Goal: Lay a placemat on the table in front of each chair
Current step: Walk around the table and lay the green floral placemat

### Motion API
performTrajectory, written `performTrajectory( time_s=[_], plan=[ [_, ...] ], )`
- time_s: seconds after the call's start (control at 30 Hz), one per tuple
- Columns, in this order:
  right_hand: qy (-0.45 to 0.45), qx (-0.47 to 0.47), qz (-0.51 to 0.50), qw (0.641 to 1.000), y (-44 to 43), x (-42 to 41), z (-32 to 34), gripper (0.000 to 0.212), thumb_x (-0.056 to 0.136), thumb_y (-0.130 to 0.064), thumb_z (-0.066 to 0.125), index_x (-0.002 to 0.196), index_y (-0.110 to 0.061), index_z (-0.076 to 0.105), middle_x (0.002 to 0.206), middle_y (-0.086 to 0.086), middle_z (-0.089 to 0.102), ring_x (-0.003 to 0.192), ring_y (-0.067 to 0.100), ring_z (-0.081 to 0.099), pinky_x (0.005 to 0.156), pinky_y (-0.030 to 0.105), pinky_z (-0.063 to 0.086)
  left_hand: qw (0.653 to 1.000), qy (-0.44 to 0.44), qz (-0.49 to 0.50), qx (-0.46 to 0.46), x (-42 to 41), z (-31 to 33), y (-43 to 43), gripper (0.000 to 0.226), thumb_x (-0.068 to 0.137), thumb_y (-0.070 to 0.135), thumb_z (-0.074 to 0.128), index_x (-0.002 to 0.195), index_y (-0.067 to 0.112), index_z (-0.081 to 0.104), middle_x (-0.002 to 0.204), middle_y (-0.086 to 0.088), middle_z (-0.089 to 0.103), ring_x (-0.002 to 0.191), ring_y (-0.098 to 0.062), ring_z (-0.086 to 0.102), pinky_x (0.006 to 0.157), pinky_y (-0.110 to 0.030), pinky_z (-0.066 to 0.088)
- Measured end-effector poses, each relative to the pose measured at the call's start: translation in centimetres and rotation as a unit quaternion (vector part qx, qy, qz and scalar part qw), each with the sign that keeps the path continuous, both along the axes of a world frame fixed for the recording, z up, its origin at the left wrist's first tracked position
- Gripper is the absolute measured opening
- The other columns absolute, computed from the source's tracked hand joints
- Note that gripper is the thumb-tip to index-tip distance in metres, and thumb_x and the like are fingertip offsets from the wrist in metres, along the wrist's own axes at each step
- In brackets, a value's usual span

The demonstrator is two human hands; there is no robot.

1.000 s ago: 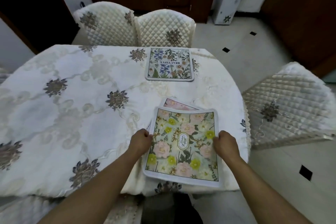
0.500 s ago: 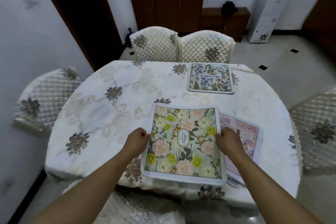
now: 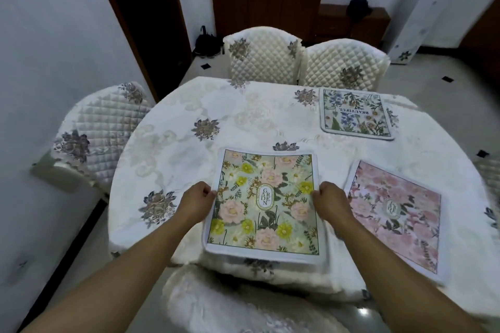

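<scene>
While both hands, left and right, pinch the yellow-and-pink floral fabric placemat at lower centre, it lies on the desk; releasing it squarely seems next.

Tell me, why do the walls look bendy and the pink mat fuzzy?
In the head view the wide lens bows the door frame and walls at the edges; the pink mat smears at its near corner from motion blur, while the yellow mat stays sharp; a small glare spot shines on the floor.

Green placemat held; pink placemat flat beside.
</scene>
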State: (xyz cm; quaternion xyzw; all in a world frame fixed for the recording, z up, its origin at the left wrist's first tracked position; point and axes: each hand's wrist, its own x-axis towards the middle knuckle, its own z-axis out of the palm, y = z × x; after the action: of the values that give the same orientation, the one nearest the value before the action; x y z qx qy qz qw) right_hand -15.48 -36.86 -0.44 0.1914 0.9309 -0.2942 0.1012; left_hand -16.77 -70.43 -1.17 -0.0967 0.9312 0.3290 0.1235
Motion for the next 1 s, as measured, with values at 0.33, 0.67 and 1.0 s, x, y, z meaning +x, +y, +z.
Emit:
performTrajectory(
  time_s=[0.33,0.67,1.0],
  plan=[
    [-0.059,0.02,-0.046,0.997,-4.9,-0.8,-4.8,0.018,0.094,-0.023,0.049,0.084,-0.009,0.052,0.091,0.016,0.063,0.09,0.034,0.061,0.065,0.03,0.036,0.999,-0.028,-0.042,-0.007,-3.2,-5.8,-3.9,0.027,0.096,0.03,0.052,0.075,0.014,0.048,0.064,0.001,0.049,0.059,-0.011,0.044,0.05,-0.027,0.026],
    [-0.069,0.021,-0.067,0.995,-4.7,0.5,-10.6,0.02,0.095,-0.021,0.049,0.079,-0.009,0.046,0.083,0.015,0.058,0.088,0.035,0.058,0.066,0.031,0.033,0.997,-0.063,-0.036,-0.005,-2.5,-10.6,-3.2,0.022,0.097,0.028,0.052,0.081,0.014,0.048,0.067,0.003,0.049,0.065,-0.019,0.049,0.053,-0.03,0.029],
    [-0.08,0.065,-0.056,0.993,-4.5,0.4,-11.9,0.027,0.093,-0.032,0.051,0.097,-0.005,0.052,0.095,0.015,0.064,0.091,0.036,0.061,0.067,0.033,0.04,0.978,-0.016,-0.089,-0.188,-1.7,-11.2,-2.3,0.025,0.092,0.034,0.049,0.091,0.01,0.052,0.089,-0.012,0.064,0.085,-0.036,0.061,0.073,-0.041,0.044]
  ],
)
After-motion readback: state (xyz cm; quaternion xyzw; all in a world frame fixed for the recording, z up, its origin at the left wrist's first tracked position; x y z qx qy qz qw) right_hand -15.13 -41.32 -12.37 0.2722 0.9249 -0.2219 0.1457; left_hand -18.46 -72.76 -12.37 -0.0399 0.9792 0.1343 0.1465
